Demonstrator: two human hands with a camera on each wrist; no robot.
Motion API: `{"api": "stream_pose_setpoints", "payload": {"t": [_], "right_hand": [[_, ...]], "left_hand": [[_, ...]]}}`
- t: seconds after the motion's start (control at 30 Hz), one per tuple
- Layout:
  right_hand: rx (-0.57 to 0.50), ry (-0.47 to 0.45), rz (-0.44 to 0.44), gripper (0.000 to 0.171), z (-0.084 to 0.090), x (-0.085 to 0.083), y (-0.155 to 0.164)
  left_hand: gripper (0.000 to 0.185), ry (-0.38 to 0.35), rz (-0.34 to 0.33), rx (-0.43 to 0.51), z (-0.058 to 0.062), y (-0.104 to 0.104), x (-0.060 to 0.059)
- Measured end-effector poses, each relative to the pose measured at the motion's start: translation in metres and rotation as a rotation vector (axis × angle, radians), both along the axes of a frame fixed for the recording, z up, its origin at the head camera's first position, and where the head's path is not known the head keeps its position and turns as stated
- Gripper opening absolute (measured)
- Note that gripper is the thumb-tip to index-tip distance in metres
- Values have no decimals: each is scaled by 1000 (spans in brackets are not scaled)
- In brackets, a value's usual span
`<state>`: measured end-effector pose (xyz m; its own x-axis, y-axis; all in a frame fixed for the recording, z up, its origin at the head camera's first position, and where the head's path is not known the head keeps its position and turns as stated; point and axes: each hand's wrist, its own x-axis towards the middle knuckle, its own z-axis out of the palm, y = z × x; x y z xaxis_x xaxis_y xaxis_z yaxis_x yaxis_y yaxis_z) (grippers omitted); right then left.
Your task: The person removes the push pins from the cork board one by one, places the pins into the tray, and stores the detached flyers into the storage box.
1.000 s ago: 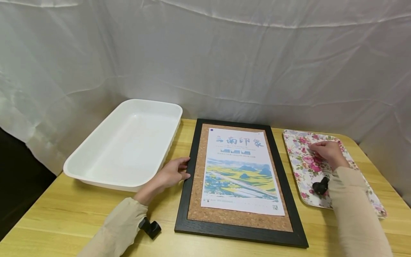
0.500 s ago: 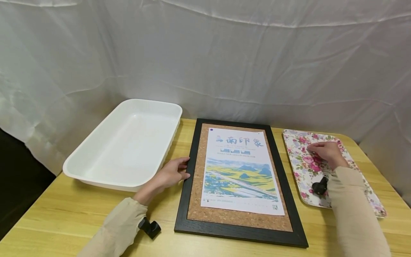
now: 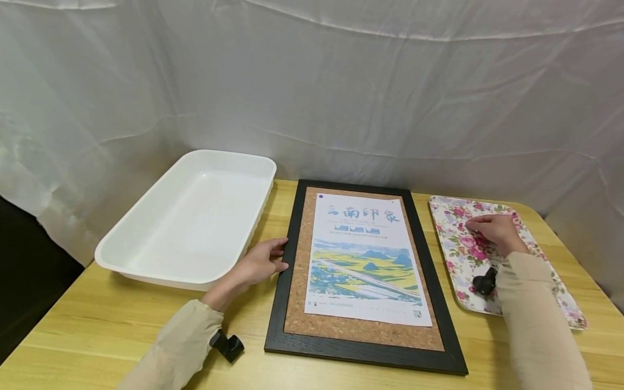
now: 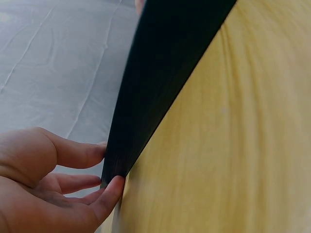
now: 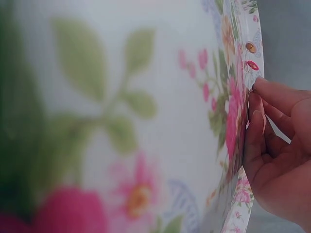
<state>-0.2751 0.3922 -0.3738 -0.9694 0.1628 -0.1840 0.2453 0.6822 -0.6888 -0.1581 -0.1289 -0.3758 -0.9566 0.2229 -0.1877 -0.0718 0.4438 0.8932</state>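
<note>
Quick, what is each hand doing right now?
Left hand: open, fingertips resting against the left edge of the black frame.
Right hand: fingers curled, on the floral tray; whether it pinches anything cannot be told.

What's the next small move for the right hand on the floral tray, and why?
Probably close the fingertips on one pushpin and lift it. The right hand rests curled on the floral tray, fingertips beside two small pins, apparently holding nothing yet. The poster lies on the cork board with no pins visible, and the left hand touches the frame's edge.
</note>
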Motion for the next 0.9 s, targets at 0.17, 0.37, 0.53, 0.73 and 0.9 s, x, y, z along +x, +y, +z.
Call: {"api": "stream_pose_setpoints", "payload": {"t": [0.17, 0.37, 0.53, 0.73, 0.9], "right_hand": [[2, 2, -3, 54, 1, 0, -3], [-4, -7, 0, 55, 1, 0, -4], [-16, -24, 4, 58, 1, 0, -5], [-29, -46, 4, 63, 5, -1, -5], [-124, -69, 33, 57, 13, -3, -1]], "left_hand": [[60, 0, 1, 6, -1, -1, 0], [60, 0, 1, -4, -1, -2, 0], [59, -8, 4, 1, 0, -3, 1], [59, -12, 7, -1, 0, -4, 2], [59, 0, 7, -2, -1, -2, 2]]}}
